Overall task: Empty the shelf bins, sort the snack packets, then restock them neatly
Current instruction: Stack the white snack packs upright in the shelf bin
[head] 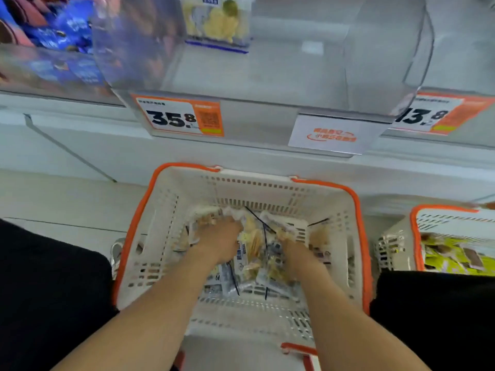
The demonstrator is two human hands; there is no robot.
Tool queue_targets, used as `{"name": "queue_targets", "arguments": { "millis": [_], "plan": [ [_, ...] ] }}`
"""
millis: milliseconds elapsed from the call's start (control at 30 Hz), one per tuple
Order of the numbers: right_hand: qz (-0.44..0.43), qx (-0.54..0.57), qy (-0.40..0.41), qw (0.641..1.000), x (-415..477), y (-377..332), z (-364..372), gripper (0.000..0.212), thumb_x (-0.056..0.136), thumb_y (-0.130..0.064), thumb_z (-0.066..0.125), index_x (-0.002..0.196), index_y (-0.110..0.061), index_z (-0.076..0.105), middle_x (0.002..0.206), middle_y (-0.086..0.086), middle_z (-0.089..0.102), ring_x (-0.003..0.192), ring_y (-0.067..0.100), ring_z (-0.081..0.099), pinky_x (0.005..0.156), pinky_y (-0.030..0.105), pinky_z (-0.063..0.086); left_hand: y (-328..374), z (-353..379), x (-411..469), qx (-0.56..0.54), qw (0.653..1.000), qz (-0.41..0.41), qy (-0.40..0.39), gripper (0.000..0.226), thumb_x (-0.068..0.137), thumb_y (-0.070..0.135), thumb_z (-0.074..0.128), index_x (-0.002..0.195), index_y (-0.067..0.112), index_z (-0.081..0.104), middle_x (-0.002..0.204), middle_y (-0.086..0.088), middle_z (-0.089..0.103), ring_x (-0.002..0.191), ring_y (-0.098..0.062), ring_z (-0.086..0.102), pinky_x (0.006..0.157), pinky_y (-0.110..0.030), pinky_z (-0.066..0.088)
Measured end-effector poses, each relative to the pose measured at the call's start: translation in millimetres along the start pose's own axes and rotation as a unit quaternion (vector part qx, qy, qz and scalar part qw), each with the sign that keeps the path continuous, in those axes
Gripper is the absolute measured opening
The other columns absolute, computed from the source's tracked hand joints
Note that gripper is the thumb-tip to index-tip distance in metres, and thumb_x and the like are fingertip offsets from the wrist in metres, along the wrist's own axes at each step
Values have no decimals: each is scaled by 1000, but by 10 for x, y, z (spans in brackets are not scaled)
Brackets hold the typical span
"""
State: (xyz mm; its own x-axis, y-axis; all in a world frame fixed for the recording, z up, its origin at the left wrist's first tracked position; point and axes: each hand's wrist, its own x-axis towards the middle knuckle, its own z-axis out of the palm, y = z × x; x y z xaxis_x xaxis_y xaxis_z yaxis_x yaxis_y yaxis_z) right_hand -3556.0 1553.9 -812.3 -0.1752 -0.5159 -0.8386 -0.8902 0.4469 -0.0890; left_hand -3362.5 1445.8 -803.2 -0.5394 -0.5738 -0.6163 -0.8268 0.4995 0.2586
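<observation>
The basket (345, 223) with the orange rim sits on the floor directly below the clear shelf bin (267, 62), which looks almost emptied — only one pale packet (217, 22) shows at its back, so the stock was probably tipped here for sorting. Both forearms reach straight down and forward into the basket, wrists bent down. The left hand (222, 238) is buried in the pile of snack packets (251, 253) at the basket's far side, fingers curled into them as if gathering a bunch; the right hand (290, 243) is sunk in just beside it, and its fingers are hidden, so I cannot tell whether it grips anything. To the right of the basket stands a second basket (396, 245) holding yellow-green packets (444, 258) — likely a separate sort, kept apart to restock its own bin
</observation>
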Motion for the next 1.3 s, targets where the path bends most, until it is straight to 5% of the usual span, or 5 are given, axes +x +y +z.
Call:
{"name": "queue_targets", "arguments": {
  "millis": [300, 600, 833, 1167, 1300],
  "plan": [
    [0, 21, 50, 999, 334, 27, 357, 56, 91, -10, 71, 140, -18, 46, 124, 3, 61, 103, 24, 63, 82, 33, 52, 173, 402, 241, 151, 984, -73, 52, 78, 87, 42, 80, 147, 14, 39, 146, -12, 45, 141, -37, 40, 118, -57, 27],
    [-25, 202, 87, 975, 306, 38, 3, 32, 90, -28, 71, 69, -23, 46, 68, -1, 46, 66, 18, 47, 62, 30, 38, 113, 23, 179, -293, 942, -67, 152, 21, 86, 18, 78, 87, 25, 58, 85, 4, 63, 78, -18, 60, 60, -30, 44],
    [-58, 273, 135, 951, -110, -137, -784, 34, 93, -19, 70, 67, -14, 49, 58, 2, 43, 51, 18, 46, 51, 27, 35, 165, -447, -195, -317, 920, 65, 222, 19, 103, 12, 58, 86, 13, 65, 83, 1, 59, 75, -14, 50, 67, -31, 35],
    [42, 701, -72, 709, -841, -181, -1063, 30, 103, 4, 38, 121, 7, 62, 91, 21, 67, 58, 15, 66, 43, 15, 50, 243, -1028, -940, -432, 893, 121, 12, 45, 87, 42, 83, 128, 31, 69, 127, 20, 70, 115, 6, 64, 91, -12, 48],
    [-6, 721, -105, 685, -1074, -282, -1078, 32, 106, 2, 37, 129, 9, 59, 99, 29, 68, 61, 20, 70, 51, 20, 58, 253, -1118, -1076, -351, 924, 132, 73, 41, 78, 29, 93, 113, 37, 73, 113, 22, 73, 103, 4, 67, 97, -27, 55]
  ]
}}
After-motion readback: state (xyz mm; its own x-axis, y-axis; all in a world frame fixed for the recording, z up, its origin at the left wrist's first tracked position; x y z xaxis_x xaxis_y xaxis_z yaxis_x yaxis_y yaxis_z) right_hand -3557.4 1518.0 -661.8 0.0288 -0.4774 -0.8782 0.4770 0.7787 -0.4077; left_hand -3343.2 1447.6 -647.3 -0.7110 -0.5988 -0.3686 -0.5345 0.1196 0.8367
